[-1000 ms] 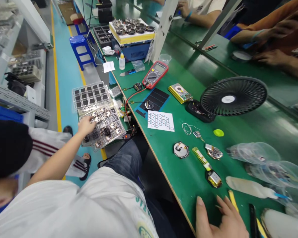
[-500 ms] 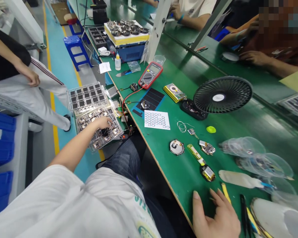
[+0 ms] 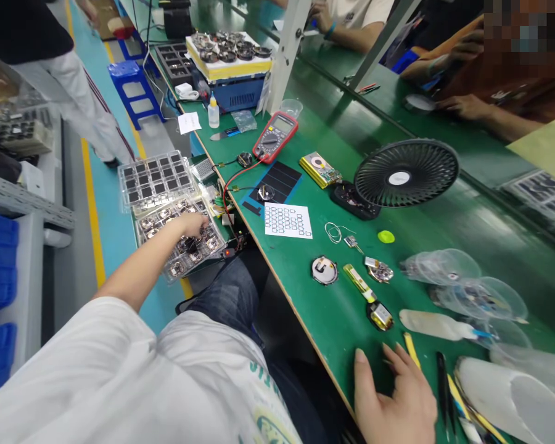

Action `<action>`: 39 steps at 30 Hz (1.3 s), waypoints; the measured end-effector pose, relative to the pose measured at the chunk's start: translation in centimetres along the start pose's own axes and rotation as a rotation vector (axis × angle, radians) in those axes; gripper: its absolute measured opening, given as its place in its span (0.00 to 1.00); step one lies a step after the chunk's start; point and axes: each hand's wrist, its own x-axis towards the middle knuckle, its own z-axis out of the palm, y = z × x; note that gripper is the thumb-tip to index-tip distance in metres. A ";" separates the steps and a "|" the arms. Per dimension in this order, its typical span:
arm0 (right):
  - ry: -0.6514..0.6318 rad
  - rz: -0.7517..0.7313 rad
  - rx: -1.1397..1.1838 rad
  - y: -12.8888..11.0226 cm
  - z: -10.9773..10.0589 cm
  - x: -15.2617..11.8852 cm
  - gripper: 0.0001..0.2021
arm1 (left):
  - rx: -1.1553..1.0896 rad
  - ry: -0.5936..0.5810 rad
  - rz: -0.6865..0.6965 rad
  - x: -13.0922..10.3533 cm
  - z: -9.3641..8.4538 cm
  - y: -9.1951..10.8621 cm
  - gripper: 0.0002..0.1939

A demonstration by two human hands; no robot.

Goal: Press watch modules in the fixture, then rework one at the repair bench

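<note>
My left hand [image 3: 193, 226] reaches over a clear plastic tray [image 3: 172, 270] of round watch-like electronic parts. Its fingers curl down at the tray's right part; whatever they hold is hidden. Behind it lies another clear tray [image 3: 155, 180] with dark square pieces in its compartments. My right hand [image 3: 395, 394] rests on the green bench, thumb and fingers apart, with nothing in it. Near it lie a small module with a silver battery [image 3: 380, 315], a yellow-green strip [image 3: 358, 282] and black tweezers [image 3: 445, 388]. A round white-faced part [image 3: 324, 270] lies farther off.
A black fan [image 3: 406, 172], a red multimeter [image 3: 276, 137] and a printed sheet [image 3: 288, 220] are on the bench [image 3: 300, 296]. Clear cups [image 3: 494, 299], a squeeze bottle [image 3: 437, 324] and a white roll [image 3: 513, 401] stand right. Co-workers sit across; another person [image 3: 69, 80] stands left.
My left hand stays over the tray with a slight shift of the fingers. My right hand remains on the bench. The person at left has moved farther away, and the view has shifted slightly.
</note>
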 end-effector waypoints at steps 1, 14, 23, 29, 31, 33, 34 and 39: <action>-0.002 -0.001 0.000 0.0 0.0 0.0 0.40 | -0.008 -0.010 0.001 -0.2 -0.1 0.0 0.19; 0.016 -0.076 0.006 0.1 -0.1 0.2 0.36 | -0.586 0.121 0.139 -7.5 -3.6 2.1 0.21; 0.031 0.415 0.762 -7.6 -1.7 -3.0 0.20 | -1.028 -0.125 0.584 -17.3 0.2 20.1 0.25; -0.272 0.799 1.694 -13.2 -2.5 -4.0 0.25 | -0.989 -0.260 0.668 -21.2 0.8 27.6 0.15; -0.231 0.834 1.724 -13.5 -3.1 -4.3 0.22 | -0.906 -0.220 0.692 -21.7 1.0 28.0 0.16; -0.216 0.848 1.724 -13.6 -3.5 -4.6 0.21 | -0.850 -0.201 0.718 -22.0 1.2 27.9 0.17; -0.214 0.851 1.728 -13.6 -3.7 -4.6 0.20 | -0.838 -0.199 0.730 -22.1 1.2 27.8 0.18; -0.208 0.814 1.759 -14.2 -4.1 -4.4 0.18 | -0.859 -0.212 0.741 -22.8 0.9 27.3 0.20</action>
